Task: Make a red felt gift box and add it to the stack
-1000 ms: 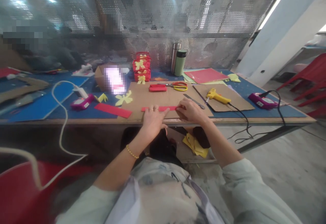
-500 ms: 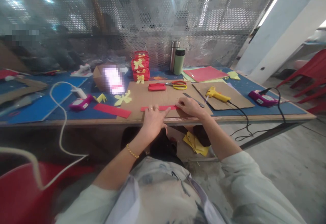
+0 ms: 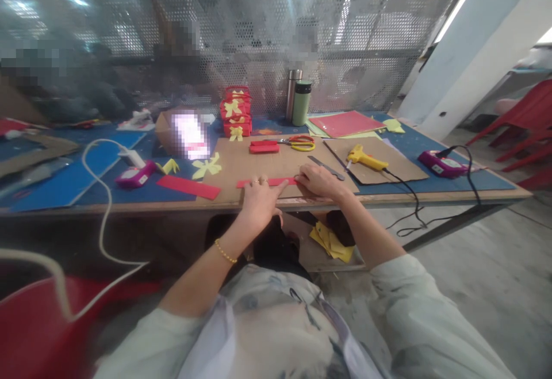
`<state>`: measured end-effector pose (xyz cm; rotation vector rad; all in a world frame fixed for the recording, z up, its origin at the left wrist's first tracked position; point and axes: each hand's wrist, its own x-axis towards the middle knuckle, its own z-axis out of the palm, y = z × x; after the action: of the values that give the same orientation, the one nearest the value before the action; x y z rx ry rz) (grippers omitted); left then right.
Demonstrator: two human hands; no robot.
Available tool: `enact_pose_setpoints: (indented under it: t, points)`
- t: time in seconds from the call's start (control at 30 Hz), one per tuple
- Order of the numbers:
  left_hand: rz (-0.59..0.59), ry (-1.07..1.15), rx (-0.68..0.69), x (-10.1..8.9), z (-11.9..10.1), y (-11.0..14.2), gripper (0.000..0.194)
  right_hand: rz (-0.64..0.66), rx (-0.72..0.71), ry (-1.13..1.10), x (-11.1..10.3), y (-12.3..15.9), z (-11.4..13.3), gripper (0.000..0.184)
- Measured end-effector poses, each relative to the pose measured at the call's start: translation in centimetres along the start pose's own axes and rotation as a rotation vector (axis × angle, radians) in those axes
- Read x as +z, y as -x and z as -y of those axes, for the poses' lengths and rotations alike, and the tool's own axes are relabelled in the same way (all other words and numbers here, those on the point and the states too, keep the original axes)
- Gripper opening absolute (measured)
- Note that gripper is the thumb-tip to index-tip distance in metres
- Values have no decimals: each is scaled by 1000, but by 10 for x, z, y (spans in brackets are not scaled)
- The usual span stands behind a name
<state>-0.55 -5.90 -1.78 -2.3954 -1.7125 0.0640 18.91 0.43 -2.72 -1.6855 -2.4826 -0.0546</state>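
A narrow red paper strip (image 3: 276, 182) lies along the front of a brown cardboard sheet (image 3: 241, 160). My left hand (image 3: 260, 198) rests over its left half, fingers spread and pressing it down, the thumb pointing right. At the strip's right end, my right hand (image 3: 318, 180) has its fingers curled together on the paper; its fingertips are partly hidden. Just beyond the right hand is a dark flat blade-like tool (image 3: 326, 168). Further back are a folded red paper piece (image 3: 264, 146) and red-and-yellow-handled scissors (image 3: 302, 143).
Another red strip (image 3: 190, 187) and a yellow paper bow (image 3: 207, 166) are to the left. A yellow glue gun (image 3: 366, 158) rests on cardboard at right, its cord trailing to a purple power socket (image 3: 444, 163). Stacked red pieces with yellow bows (image 3: 236, 111) and a green flask (image 3: 301, 104) stand behind.
The view has shifted slightly. Both hands stay on the red strip in nearly the same pose, with no other visible movement.
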Motion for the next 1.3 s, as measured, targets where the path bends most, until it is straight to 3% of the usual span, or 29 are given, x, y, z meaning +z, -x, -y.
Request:
enact_pose_setpoints:
  t: [0.4, 0.53, 0.73, 0.83, 0.93, 1.07, 1.17, 1.3]
  points:
    - [24, -12, 11, -5, 0, -1, 82, -161, -54, -244, 18, 8, -15, 8]
    - [37, -8, 10, -6, 0, 0, 82, -220, -82, -278, 29, 9, -20, 19]
    - [47, 5, 8, -5, 0, -1, 82, -310, -17, -165, 33, 19, -17, 33]
    - [47, 23, 12, -5, 0, -1, 83, -385, -163, -131, 30, 25, -4, 35]
    - [51, 29, 10, -5, 1, -1, 81, -360, -344, -188, 34, 29, 12, 27]
    - [36, 36, 11, -5, -1, -1, 76, -361, -334, -219, 46, 34, 25, 33]
    - [-12, 36, 0, 4, -3, 3, 77, -393, -312, -190, 51, 38, 27, 36]
    - [-154, 27, -9, 31, 2, 16, 83, -416, -324, -173, 51, 40, 28, 35]
